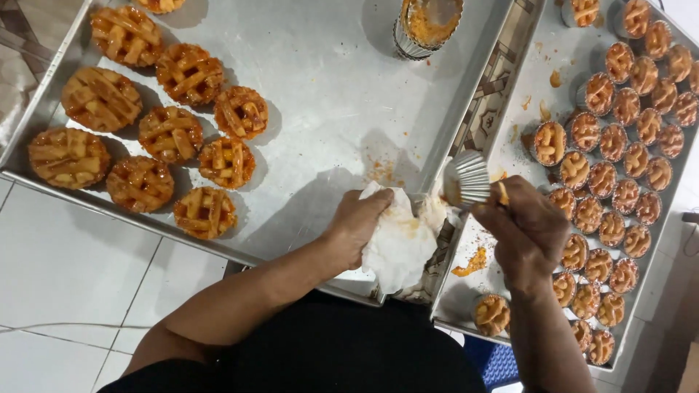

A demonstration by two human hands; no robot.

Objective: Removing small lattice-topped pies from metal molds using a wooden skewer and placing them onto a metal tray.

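Now your left hand [357,222] is clenched on one crumpled white cloth [399,244], which rests on the near rim of the left tray [328,94]. Your right hand [526,231] grips one small fluted tin [466,178] by its edge, tilted, above the gap between the two trays. The left tray carries ten lattice tarts [171,133] out of their tins, one cut off at the top edge, plus a stack of empty tins [426,25]. The right tray [524,87] holds several dozen tarts in tins [611,178], too crowded to count exactly.
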